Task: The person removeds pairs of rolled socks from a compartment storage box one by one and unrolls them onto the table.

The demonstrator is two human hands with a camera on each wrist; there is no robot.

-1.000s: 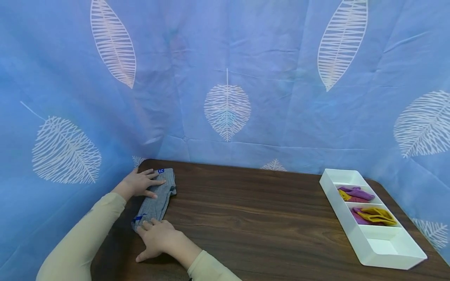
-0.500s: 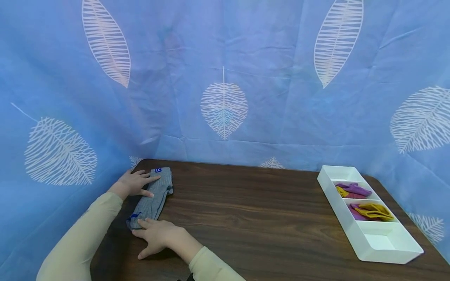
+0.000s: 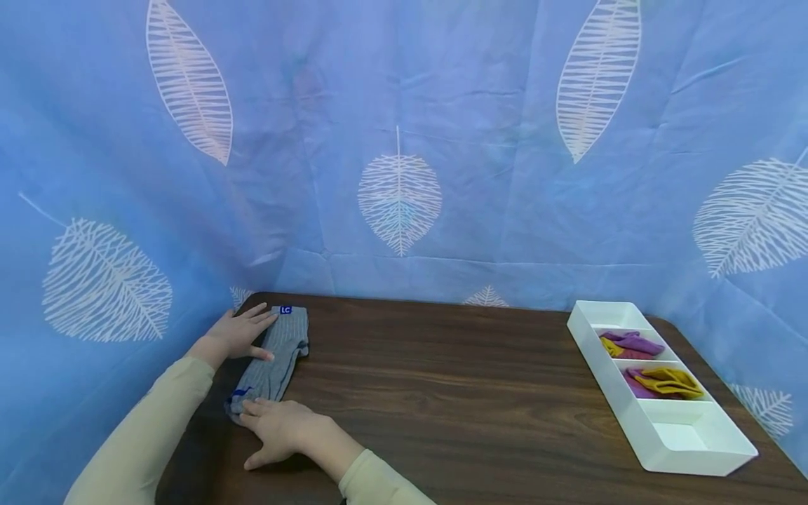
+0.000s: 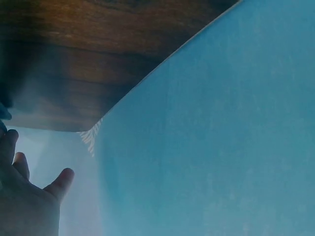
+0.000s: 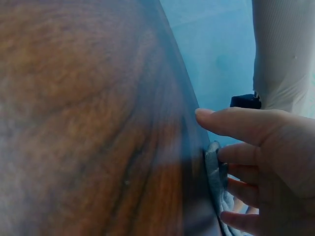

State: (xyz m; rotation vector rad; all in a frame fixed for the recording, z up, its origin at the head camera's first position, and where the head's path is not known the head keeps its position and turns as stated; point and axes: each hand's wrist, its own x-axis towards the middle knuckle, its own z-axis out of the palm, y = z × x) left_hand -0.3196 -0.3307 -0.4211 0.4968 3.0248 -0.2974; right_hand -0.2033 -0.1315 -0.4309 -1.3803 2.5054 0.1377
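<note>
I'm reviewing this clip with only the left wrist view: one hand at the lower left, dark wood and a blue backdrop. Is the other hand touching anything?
Observer: Yes. The head view shows the right hand with its fingertips on the near end of a grey cloth.
Operator: Noted. Is anything standing on the right side of the table?
Observer: A white tray divided into four compartments stands there on the table.
</note>
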